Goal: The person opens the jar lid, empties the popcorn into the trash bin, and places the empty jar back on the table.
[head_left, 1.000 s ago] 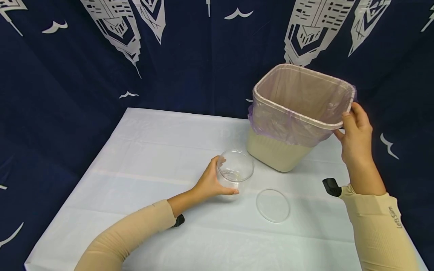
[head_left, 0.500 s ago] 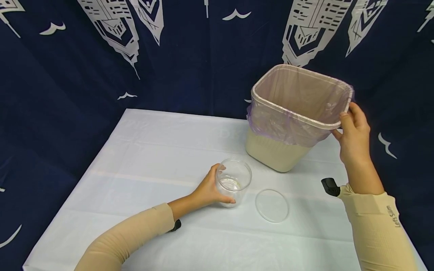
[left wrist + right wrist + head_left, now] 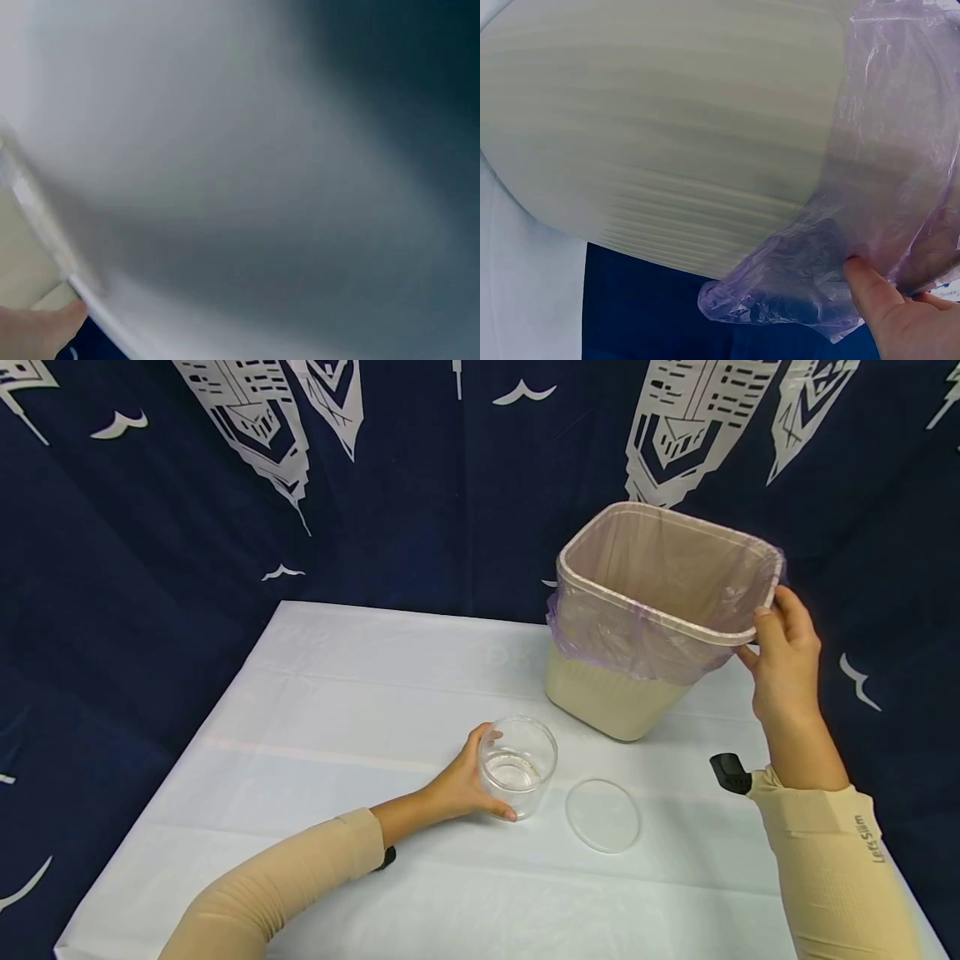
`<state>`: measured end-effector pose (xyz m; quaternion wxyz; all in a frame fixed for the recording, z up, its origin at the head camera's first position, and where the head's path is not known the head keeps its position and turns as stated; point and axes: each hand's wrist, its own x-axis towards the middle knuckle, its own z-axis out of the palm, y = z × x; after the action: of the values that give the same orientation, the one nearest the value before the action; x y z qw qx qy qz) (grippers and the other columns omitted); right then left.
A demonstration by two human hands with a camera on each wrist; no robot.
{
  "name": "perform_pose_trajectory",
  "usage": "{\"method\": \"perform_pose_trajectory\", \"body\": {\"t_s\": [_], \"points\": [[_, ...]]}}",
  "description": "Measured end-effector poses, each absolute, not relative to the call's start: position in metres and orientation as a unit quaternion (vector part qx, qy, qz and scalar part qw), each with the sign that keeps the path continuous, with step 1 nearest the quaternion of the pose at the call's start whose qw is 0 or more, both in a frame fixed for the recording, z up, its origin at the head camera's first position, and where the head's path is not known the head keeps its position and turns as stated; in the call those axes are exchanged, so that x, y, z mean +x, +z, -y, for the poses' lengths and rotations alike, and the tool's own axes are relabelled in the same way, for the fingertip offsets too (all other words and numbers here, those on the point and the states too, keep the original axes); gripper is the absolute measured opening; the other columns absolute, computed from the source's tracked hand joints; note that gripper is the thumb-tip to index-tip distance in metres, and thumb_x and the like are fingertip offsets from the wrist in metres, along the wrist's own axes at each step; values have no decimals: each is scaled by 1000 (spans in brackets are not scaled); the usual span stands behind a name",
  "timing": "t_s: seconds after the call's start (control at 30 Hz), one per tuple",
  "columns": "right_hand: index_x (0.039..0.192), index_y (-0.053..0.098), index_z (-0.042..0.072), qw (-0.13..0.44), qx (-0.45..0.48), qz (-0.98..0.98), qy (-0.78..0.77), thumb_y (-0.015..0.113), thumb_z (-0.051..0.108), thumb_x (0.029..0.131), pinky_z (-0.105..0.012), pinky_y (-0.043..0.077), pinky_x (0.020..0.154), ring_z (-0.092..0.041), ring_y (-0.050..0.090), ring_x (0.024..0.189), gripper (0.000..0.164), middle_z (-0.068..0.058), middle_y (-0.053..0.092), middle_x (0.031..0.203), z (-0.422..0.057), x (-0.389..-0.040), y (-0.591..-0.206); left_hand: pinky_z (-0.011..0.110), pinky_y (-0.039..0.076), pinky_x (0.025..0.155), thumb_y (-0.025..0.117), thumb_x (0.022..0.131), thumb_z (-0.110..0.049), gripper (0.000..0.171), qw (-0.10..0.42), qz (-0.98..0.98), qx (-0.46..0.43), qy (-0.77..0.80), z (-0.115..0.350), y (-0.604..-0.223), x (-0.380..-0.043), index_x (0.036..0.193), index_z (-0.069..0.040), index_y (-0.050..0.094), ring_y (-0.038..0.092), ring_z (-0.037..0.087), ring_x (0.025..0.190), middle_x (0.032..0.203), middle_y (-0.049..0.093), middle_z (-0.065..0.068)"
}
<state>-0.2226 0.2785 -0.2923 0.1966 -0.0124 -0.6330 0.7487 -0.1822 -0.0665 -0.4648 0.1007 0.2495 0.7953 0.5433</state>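
My left hand (image 3: 457,781) grips a clear round plastic container (image 3: 519,768) from its left side, thumb in front and fingers behind. The container is upright and without a lid, with a few tiny specks near its bottom. At the right, my right hand (image 3: 787,664) holds the rim corner of a cream trash bin (image 3: 618,693). A thin purple bag (image 3: 600,635) lines the bin and folds down over its rim; in the right wrist view a fingertip (image 3: 866,281) presses on this bag. The left wrist view is mostly blurred, with a fingertip (image 3: 45,326) at lower left.
A clear round lid (image 3: 603,816) lies flat on the white-covered table (image 3: 360,668), just right of the container. Behind the table hangs a dark blue curtain (image 3: 420,510) with white prints. The bin stands near the table's back right edge.
My left hand has brought the container down and a little toward me, mostly in the first half second. The right hand and the bin stay in place.
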Motion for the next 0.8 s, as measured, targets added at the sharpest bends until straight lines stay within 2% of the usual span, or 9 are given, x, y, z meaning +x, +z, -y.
{"method": "perform_pose_trajectory", "body": {"t_s": [0.17, 0.23, 0.37, 0.47, 0.6, 0.7, 0.8], "points": [[136, 36, 14, 202, -14, 657, 726, 45, 22, 94, -45, 18, 99, -21, 33, 123, 44, -11, 33, 136, -279, -223, -293, 47, 21, 102, 89, 48, -26, 131, 123, -817, 244, 508, 74, -452, -183, 143, -18, -1, 16, 23, 132, 146, 15, 9], [137, 36, 15, 203, -10, 671, 713, 44, 24, 95, -43, 19, 99, -21, 33, 124, 43, -11, 32, 137, -280, -222, -293, 47, 20, 102, 87, 52, -30, 130, 113, -830, 256, 482, 78, -447, -185, 144, -20, -4, 11, 21, 133, 148, 9, 8], [136, 39, 15, 215, -16, 697, 684, 41, 29, 95, -34, 24, 99, -19, 38, 120, 43, -11, 35, 135, -283, -217, -294, 48, 16, 103, 81, 62, -37, 121, 61, -853, 291, 429, 87, -431, -190, 144, -23, -7, 2, 17, 134, 149, -2, 1], [138, 36, 13, 232, -34, 737, 634, 36, 30, 97, -24, 23, 100, -14, 37, 122, 45, -9, 35, 138, -285, -213, -294, 48, 13, 103, 69, 74, -44, 107, 14, -860, 319, 399, 92, -418, -193, 143, -22, -9, -2, 16, 134, 149, -8, -3], [141, 28, 11, 254, -48, 810, 526, 28, 26, 98, -17, 11, 103, -7, 20, 129, 45, -4, 25, 145, -283, -206, -294, 48, 11, 104, 43, 86, -56, 86, -37, -867, 341, 362, 95, -404, -196, 144, -16, -8, -3, 18, 134, 148, -12, -2], [142, 26, 11, 275, -32, 835, 476, 29, 23, 98, -20, 5, 104, -6, 11, 131, 46, -2, 18, 147, -277, -200, -294, 47, 9, 105, 31, 88, -60, 81, -75, -872, 356, 327, 95, -396, -196, 144, -11, -3, -3, 21, 135, 149, -10, 2], [142, 25, 12, 295, 1, 844, 448, 34, 21, 96, -26, 4, 105, -6, 8, 132, 47, 0, 14, 147, -267, -193, -294, 45, 6, 106, 25, 89, -60, 80, -120, -878, 373, 275, 95, -388, -196, 144, -7, 3, -2, 23, 135, 149, -7, 6]]}}
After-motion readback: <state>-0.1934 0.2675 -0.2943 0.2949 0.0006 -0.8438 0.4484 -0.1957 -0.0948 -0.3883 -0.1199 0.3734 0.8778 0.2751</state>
